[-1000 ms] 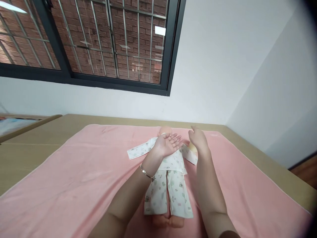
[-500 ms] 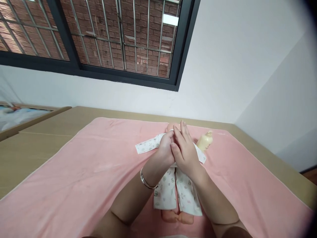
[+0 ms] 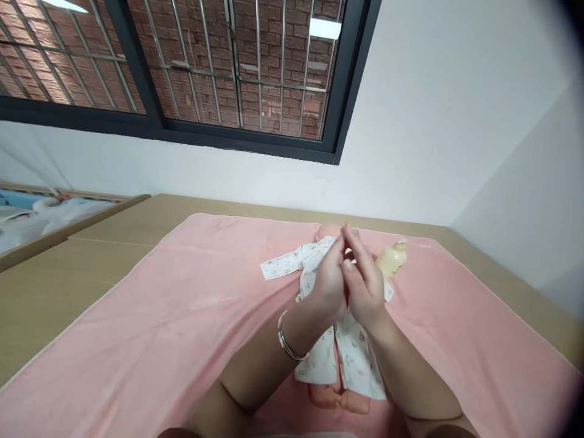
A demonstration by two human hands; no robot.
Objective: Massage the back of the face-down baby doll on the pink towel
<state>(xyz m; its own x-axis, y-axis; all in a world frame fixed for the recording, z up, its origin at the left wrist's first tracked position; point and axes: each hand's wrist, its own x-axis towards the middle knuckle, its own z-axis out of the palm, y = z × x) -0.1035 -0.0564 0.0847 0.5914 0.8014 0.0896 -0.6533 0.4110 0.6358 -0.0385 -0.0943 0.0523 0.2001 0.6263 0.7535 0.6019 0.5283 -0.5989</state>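
My left hand (image 3: 329, 283) and my right hand (image 3: 365, 283) are pressed palm to palm, fingers stretched out and touching at the tips. Nothing shows between them, though the palms are mostly hidden. Beneath them a baby doll (image 3: 328, 231) lies on its back, in a white printed top (image 3: 283, 263) and white printed trousers (image 3: 358, 356). Its bare feet (image 3: 340, 399) point toward me. My hands cover much of its chest and part of its head. A pale yellow bottle (image 3: 391, 260) lies tilted beside the doll's sleeve on the right.
A pink blanket (image 3: 201, 292) is spread over a wooden surface (image 3: 104, 267). To the far left a wooden-edged box (image 3: 73, 222) contains white and blue things. Behind stand a white wall (image 3: 401, 121) and a dark-framed window (image 3: 246, 143) with metal bars.
My right hand has slid from lying slantwise across the left into an upright palm-to-palm position. The view has shifted slightly left, so everything appears further right. Doll and bottle stay in place.
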